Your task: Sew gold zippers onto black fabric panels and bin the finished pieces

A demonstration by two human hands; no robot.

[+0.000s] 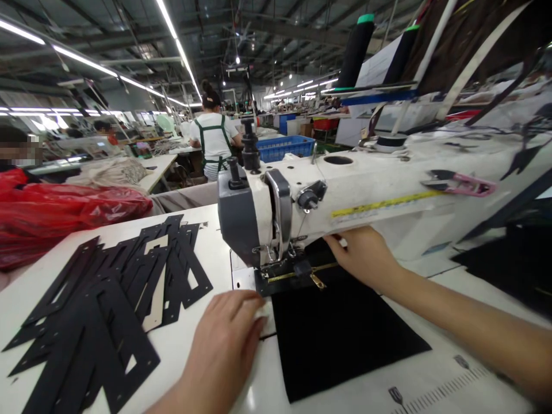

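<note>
The black cloth [345, 333] lies flat on the white table [202, 368], its zipper [282, 277] under the head of the sewing machine [278, 224]. The left hand [228, 339] curls loosely beside the cloth's near-left edge; whether it grips anything cannot be told. The right hand [366, 256] reaches to the cloth's far side, thumb and fingers slightly apart, their hold unclear. Behind the machine sits a blue basket [287, 149], contents hidden. A red plastic bag [77, 210] lies left of black cut pieces [107, 310], its contents unclear.
</note>
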